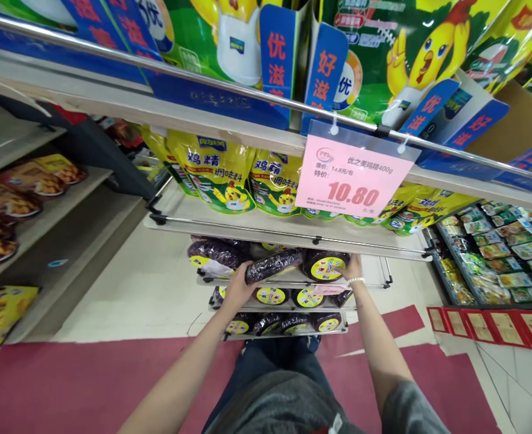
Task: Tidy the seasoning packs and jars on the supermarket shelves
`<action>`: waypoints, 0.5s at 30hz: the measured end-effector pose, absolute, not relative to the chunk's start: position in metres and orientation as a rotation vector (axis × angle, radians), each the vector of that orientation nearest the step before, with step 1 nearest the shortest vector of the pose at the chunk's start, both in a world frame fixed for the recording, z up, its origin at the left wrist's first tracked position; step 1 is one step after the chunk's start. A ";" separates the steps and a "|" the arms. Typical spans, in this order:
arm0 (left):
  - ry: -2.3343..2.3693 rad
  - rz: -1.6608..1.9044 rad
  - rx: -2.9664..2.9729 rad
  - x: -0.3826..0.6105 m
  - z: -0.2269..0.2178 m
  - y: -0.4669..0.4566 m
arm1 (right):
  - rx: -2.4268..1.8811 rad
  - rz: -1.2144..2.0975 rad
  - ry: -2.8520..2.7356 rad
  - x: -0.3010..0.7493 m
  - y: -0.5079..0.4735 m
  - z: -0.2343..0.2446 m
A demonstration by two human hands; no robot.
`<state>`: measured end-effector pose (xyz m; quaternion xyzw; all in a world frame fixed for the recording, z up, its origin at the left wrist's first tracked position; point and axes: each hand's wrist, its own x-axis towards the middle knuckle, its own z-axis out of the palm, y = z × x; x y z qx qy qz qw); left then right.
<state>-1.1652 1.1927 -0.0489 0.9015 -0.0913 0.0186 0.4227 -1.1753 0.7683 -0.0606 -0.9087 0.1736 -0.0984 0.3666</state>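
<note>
My left hand (237, 288) grips the left end of a round dried seaweed pack (274, 265), dark purple in clear shiny wrap. This pack is tilted, its edge facing me, above the shelf's front rail. At the right end of the same shelf, my right hand (353, 269) is closed against the side of another dried seaweed pack (316, 266), which has a yellow round label facing out. The fingers of this hand are partly hidden behind the pack. Left of my left hand, a further seaweed pack (214, 254) lies on the shelf.
Above are shelves with yellow-green seasoning bags (218, 172) and a hanging pink price card (347, 175). Lower shelves hold more seaweed packs (270, 295). Side shelves (80, 211) stand at left, and a rack of small packets (496, 253) at right.
</note>
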 end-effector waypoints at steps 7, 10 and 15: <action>-0.418 0.015 2.440 -1.146 -0.068 1.155 | -2.471 -0.175 0.361 -1.183 0.762 -0.071; -0.361 0.023 2.653 -1.149 -0.055 1.147 | -2.522 -0.154 0.277 -1.192 0.764 -0.060; -0.567 0.137 2.876 -1.150 -0.029 1.132 | -2.625 -0.067 -0.041 -1.199 0.783 -0.026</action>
